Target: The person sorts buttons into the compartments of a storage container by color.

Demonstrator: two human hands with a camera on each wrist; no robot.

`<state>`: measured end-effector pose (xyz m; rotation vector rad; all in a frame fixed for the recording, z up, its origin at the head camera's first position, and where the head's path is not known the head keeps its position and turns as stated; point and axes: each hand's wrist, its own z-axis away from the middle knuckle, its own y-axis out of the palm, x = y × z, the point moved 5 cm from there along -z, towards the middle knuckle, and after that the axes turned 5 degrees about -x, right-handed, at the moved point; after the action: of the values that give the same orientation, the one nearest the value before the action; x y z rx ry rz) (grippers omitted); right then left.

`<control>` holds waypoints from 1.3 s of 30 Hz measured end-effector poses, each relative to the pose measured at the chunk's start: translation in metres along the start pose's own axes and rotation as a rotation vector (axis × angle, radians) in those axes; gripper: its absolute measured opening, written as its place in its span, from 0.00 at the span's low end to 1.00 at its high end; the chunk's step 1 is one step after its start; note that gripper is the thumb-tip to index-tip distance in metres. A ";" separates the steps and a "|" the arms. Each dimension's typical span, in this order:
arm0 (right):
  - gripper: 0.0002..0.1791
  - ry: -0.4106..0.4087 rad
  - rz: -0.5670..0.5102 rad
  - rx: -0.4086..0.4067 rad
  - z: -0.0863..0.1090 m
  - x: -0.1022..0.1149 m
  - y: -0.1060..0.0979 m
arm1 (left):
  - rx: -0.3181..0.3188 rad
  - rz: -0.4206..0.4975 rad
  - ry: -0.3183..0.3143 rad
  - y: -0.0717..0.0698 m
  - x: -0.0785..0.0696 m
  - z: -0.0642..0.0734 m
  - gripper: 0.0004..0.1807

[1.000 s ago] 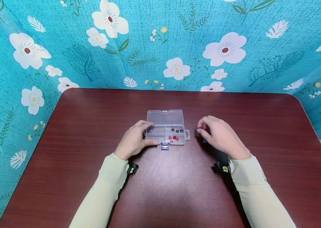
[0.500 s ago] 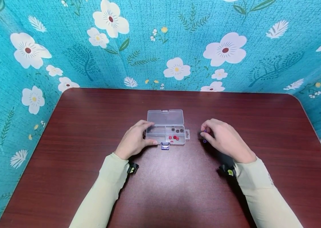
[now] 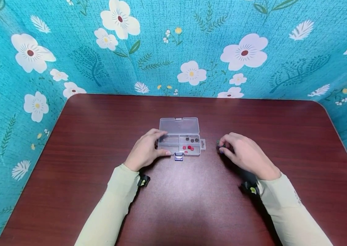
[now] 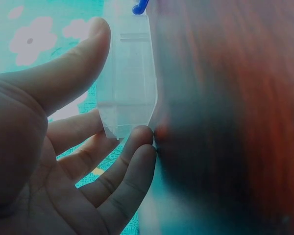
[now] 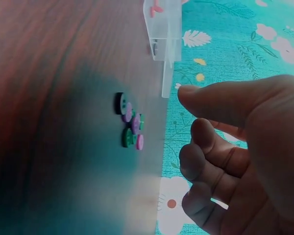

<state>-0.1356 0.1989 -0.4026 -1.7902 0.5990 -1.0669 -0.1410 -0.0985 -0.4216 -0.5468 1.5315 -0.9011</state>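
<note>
We saw that the right hand had drawn slightly away from the box over the last second, uncovering more of the loose buttons on the counter. From the right wrist we made out a small cluster of black, purple, green and pink, with thumb and fingers loosely bent beside it and nothing visible between them. We judged that the work had returned to this cluster, and that no button was then held.

The left hand and box had stayed put: thumb at the front edge, fingers behind, gripping the left end. The box lay near the middle of the counter, lid raised at the back, blue clasp in front. We found dark buttons in its back right compartment and red buttons in the front right one.

We could read no brand or lettering anywhere; the yellow-green mark on the right wrist's black strap was too small to decipher.
</note>
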 end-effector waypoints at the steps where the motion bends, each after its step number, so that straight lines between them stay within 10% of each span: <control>1: 0.07 -0.007 0.000 0.000 0.001 0.000 0.001 | 0.000 0.001 -0.001 0.000 0.000 0.000 0.39; 39: 0.10 -0.035 0.001 0.026 0.018 -0.007 0.013 | 0.010 -0.005 -0.014 0.001 0.002 0.000 0.39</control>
<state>-0.1229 0.2075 -0.4206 -1.7820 0.5626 -1.0361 -0.1412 -0.0990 -0.4236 -0.5484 1.5130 -0.9069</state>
